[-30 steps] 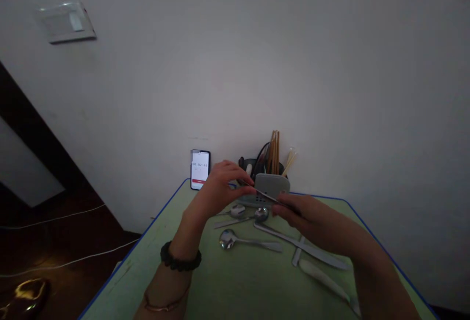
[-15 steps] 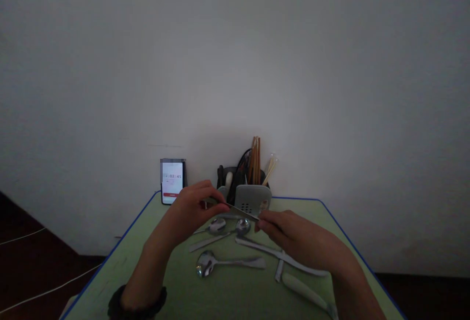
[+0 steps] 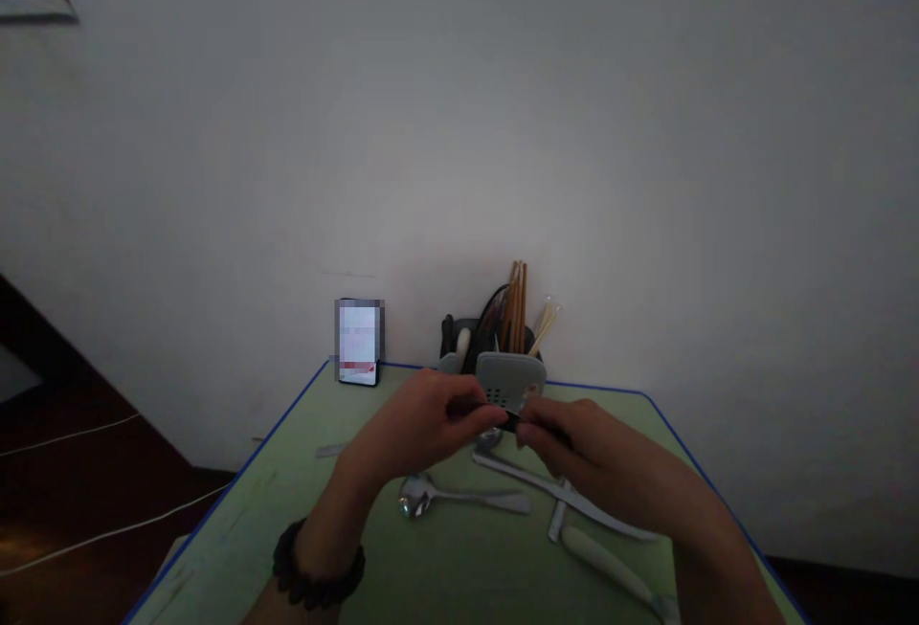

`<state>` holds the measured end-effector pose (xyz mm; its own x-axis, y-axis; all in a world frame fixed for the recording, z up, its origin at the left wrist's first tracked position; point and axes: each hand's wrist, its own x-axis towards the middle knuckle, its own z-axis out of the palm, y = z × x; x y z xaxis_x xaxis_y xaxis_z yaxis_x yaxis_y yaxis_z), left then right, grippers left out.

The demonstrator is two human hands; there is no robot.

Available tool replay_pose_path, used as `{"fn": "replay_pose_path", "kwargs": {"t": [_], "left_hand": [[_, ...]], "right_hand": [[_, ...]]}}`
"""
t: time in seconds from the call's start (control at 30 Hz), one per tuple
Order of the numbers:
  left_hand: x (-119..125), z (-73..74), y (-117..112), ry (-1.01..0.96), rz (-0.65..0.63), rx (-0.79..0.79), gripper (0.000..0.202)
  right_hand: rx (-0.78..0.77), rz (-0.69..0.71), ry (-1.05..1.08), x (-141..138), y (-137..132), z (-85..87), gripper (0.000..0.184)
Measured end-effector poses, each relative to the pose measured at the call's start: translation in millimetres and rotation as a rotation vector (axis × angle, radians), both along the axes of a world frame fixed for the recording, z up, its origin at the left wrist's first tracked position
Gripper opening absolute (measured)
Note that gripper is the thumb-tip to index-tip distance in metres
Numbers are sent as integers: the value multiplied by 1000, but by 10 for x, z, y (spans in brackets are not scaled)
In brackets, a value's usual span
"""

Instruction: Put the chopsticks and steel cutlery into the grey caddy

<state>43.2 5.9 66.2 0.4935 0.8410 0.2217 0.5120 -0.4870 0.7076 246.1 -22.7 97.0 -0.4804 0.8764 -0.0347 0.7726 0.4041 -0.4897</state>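
Between my two hands, above the table, is a thin, flat piece of cutlery (image 3: 511,422); most of it is hidden in my fingers and its kind does not show. My left hand (image 3: 431,419) pinches one end from the left, a dark beaded bracelet on its wrist. On the other end, the fingers of my right hand (image 3: 585,438) are closed. Beneath them lie a shiny spoon (image 3: 478,499), a table knife (image 3: 531,479) across another metal handle (image 3: 558,518), and a white-handled utensil (image 3: 607,560). A second spoon's bowl (image 3: 489,439) shows partly behind my left fingers.
A grey utensil holder (image 3: 527,368) stands against the wall with chopsticks (image 3: 518,309), thin sticks (image 3: 546,326) and dark handles in it. To its left a lit phone (image 3: 359,343) is propped upright. The green table (image 3: 459,577) has a blue edge.
My hands have drawn closer together, so less of the held cutlery shows between them. The view has turned slightly left, shifting the table and its things to the right.
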Motion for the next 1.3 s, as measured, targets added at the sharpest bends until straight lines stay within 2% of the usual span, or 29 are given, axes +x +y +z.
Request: {"fn": "replay_pose_path", "kwargs": {"t": [0.23,0.33,0.43,0.6,0.8,0.9,1.03,1.17,1.3], "left_hand": [[-22,51,-53,13,8,71,32],[-27,72,-75,-3,0,92,26],[-46,102,-86,-81,15,149,16],[-144,124,-45,-242,118,220,17],[-274,99,8,-258,70,290,14],[-271,101,12,-322,130,336,10],[-231,105,20,-366,288,339,11],[-215,66,66,-397,439,280,20],[-209,-50,173,-314,398,195,31]], "right_hand": [[54,25,90,-39,21,50,27],[77,41,124,-22,43,39,27],[133,39,178,3,52,26,25],[226,14,271,31,53,0,23],[302,14,269,103,63,-5,21],[356,10,256,120,55,29,19],[431,6,299,74,60,34,18],[491,-57,414,-7,89,-12,19],[621,-250,568,-63,150,-4,17]]}}
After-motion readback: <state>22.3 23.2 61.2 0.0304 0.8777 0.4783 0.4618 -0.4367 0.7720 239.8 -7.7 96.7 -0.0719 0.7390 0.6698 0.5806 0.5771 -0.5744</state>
